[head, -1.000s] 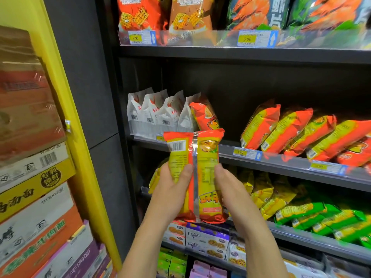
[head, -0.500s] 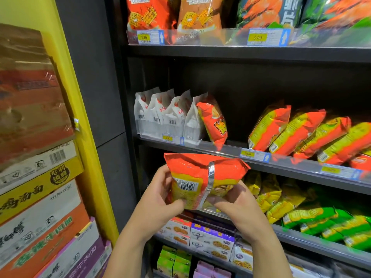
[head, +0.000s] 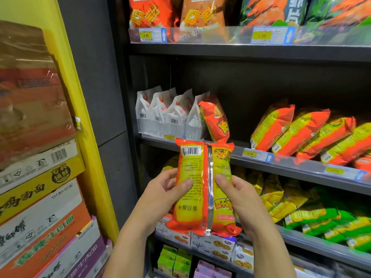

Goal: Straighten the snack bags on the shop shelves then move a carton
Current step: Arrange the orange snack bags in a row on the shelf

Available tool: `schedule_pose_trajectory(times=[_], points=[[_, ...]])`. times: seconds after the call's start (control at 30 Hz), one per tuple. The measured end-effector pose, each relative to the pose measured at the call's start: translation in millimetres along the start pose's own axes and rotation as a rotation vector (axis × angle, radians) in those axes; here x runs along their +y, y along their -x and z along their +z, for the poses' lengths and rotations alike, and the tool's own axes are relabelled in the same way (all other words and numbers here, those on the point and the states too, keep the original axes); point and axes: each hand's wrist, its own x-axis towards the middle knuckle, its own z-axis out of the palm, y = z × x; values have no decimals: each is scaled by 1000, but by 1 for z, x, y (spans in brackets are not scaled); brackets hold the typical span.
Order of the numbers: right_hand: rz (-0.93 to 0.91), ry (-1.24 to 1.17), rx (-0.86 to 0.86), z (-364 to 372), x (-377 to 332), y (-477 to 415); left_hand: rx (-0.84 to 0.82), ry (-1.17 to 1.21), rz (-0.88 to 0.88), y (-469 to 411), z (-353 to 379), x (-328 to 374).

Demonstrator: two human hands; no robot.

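The snack bag (head: 197, 199) is upright in front of the middle shelf (head: 281, 164), held by the left hand (head: 161, 194) and right hand (head: 244, 199), fingers curled round its side edges, thumbs on its back. It looks light, puffy and slick; edge grips should spare the crushable contents.

Yellow pillar (head: 88, 149) left of grey wall panel (head: 96, 67); price tag (head: 262, 35) reads 5.00.

Raised together — left hand (head: 163, 191), right hand (head: 243, 197), both gripping snack bag (head: 193, 169)
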Motion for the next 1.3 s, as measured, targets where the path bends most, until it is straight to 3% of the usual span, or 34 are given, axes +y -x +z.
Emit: schedule_pose_trajectory(times=[0.17,0.4,0.53,0.67,0.77,0.93,1.13,1.3], points=[[148,48,22,1,-10,0,82,99,-137,-6,15,1],[252,237,72,0,-13,-5,83,42,-281,-6,15,5],[278,128,42,8,-16,-3,78,68,-228,-2,16,10],[354,-280,-74,17,-18,8,52,136,-147,1,12,9],[289,-398,-28,22,-5,6,91,81,-125,2,6,4],[123,-249,120,29,13,-3,304,-220,58,4,-3,1],[-121,-16,171,43,18,-8,98,-247,100,12,22,5],[-111,-31,116,48,9,-5,67,-319,120,17,32,12]])
